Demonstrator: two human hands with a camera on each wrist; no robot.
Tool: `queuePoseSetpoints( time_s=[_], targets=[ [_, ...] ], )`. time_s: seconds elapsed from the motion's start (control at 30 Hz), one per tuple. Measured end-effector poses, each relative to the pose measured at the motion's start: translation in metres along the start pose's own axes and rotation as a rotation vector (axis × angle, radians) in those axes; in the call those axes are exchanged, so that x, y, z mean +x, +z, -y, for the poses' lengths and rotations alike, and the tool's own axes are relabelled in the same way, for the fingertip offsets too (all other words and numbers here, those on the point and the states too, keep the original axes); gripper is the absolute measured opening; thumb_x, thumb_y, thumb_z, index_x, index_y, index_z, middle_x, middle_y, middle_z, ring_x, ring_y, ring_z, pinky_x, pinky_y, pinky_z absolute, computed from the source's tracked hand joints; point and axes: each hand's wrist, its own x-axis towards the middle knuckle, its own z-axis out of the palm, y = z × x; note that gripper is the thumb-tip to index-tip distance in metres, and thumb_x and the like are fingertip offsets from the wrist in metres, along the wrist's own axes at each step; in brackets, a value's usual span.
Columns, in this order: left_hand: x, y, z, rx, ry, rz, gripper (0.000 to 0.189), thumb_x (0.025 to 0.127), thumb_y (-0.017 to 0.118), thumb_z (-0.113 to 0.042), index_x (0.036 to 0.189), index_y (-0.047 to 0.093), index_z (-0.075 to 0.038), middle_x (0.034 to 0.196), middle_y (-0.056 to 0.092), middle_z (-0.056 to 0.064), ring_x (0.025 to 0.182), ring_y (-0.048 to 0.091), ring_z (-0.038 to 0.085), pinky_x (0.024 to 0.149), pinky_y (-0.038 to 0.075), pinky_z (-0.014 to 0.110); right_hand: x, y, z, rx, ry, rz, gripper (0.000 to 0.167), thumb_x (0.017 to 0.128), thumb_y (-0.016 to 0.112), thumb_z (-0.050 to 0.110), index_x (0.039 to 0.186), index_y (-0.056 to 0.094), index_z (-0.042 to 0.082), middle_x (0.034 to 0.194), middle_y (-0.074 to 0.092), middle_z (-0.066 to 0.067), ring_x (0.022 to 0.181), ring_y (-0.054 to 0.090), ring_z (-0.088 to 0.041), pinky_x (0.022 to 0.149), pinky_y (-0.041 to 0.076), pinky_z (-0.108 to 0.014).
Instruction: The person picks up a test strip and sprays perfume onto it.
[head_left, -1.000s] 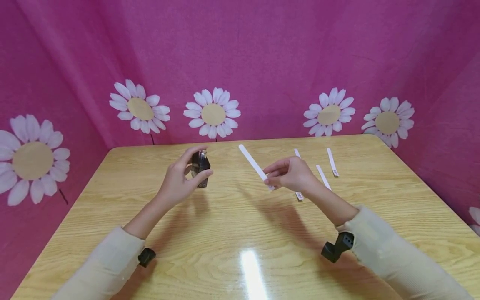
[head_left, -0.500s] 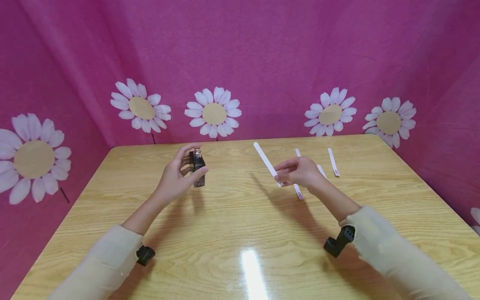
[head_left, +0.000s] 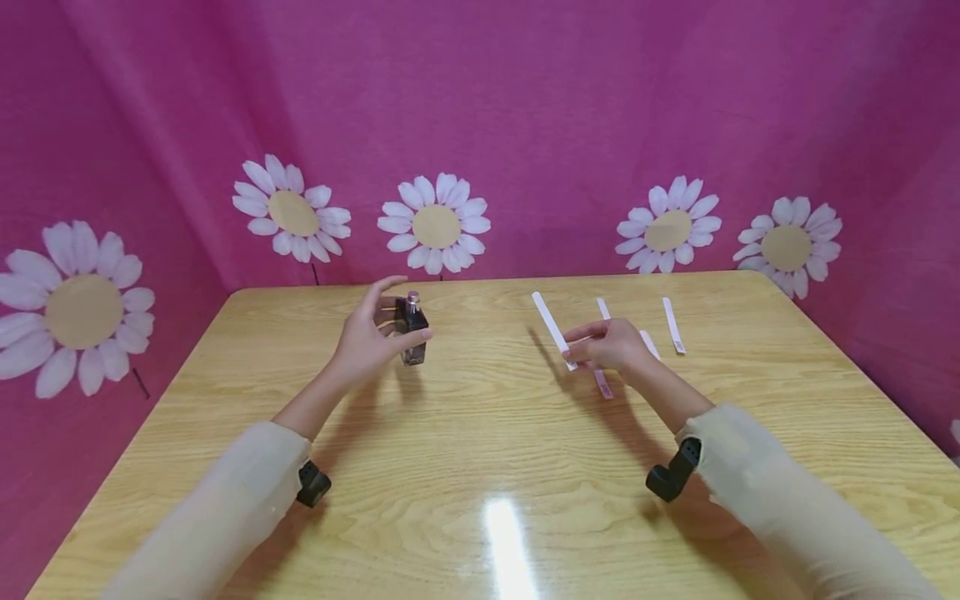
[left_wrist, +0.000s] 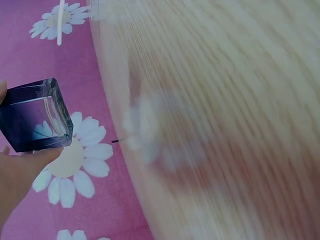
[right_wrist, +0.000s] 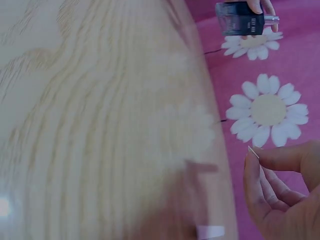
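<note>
My left hand [head_left: 367,337] grips a small dark glass perfume bottle [head_left: 412,333] by its body above the table, spray top upward. Its index finger is raised off the nozzle [head_left: 413,297]. In the left wrist view, the thumb lies against the bottle's [left_wrist: 37,117] glass base. With thumb and fingertips, my right hand [head_left: 611,343] pinches a white paper test strip [head_left: 550,322] near its lower end, slanting up to the left. The right wrist view shows that strip [right_wrist: 254,152] nearly edge-on between thumb and finger.
Three more white strips lie on the wooden table [head_left: 450,450] by my right hand: one partly behind the fingers [head_left: 603,385], a partly hidden strip [head_left: 649,343], and one farther right [head_left: 673,325]. A pink flowered cloth [head_left: 525,133] hangs behind.
My right hand has carried the strip rightward, away from the bottle. The left index finger has lifted off the spray top. The bottle shifted slightly left, then back right.
</note>
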Motion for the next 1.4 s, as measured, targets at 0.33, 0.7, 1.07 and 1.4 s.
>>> queuePoseSetpoints(
  time_s=[0.33, 0.7, 1.07, 1.4],
  targets=[
    [0.019, 0.011, 0.006, 0.018, -0.153, -0.034, 0.064, 0.079, 0.079, -0.023, 0.136, 0.05, -0.016, 0.13, 0.055, 0.011, 0.121, 0.055, 0.029, 0.106, 0.046, 0.043, 0.014, 0.004, -0.017, 0.072, 0.028, -0.049, 0.044, 0.08, 0.072, 0.0, 0.121, 0.059, -0.011, 0.064, 0.063, 0.008, 0.056, 0.066, -0.004, 0.067, 0.059, -0.023],
    [0.033, 0.021, 0.022, -0.01, -0.247, -0.099, 0.065, 0.076, 0.08, -0.016, 0.134, 0.051, -0.005, 0.127, 0.058, 0.018, 0.117, 0.055, 0.029, 0.104, 0.047, 0.041, 0.023, 0.006, -0.027, -0.054, 0.003, -0.137, 0.04, 0.08, 0.076, 0.008, 0.113, 0.064, -0.01, 0.072, 0.072, -0.007, 0.056, 0.066, -0.004, 0.085, 0.058, -0.033],
    [0.038, 0.026, 0.033, 0.054, -0.267, -0.137, 0.064, 0.075, 0.082, -0.016, 0.131, 0.052, -0.005, 0.128, 0.057, 0.016, 0.119, 0.052, 0.028, 0.104, 0.047, 0.041, 0.012, 0.002, -0.023, -0.144, -0.01, -0.157, 0.035, 0.087, 0.07, 0.021, 0.111, 0.067, -0.004, 0.086, 0.074, -0.012, 0.05, 0.063, -0.004, 0.054, 0.055, -0.024],
    [0.039, 0.031, 0.041, 0.102, -0.218, -0.176, 0.067, 0.073, 0.083, -0.015, 0.129, 0.047, -0.002, 0.131, 0.055, 0.016, 0.126, 0.05, 0.029, 0.111, 0.041, 0.039, -0.001, -0.008, -0.022, -0.223, -0.051, -0.168, 0.035, 0.087, 0.069, 0.028, 0.108, 0.07, 0.0, 0.098, 0.074, -0.013, 0.064, 0.067, -0.007, 0.067, 0.051, -0.018]
  ],
)
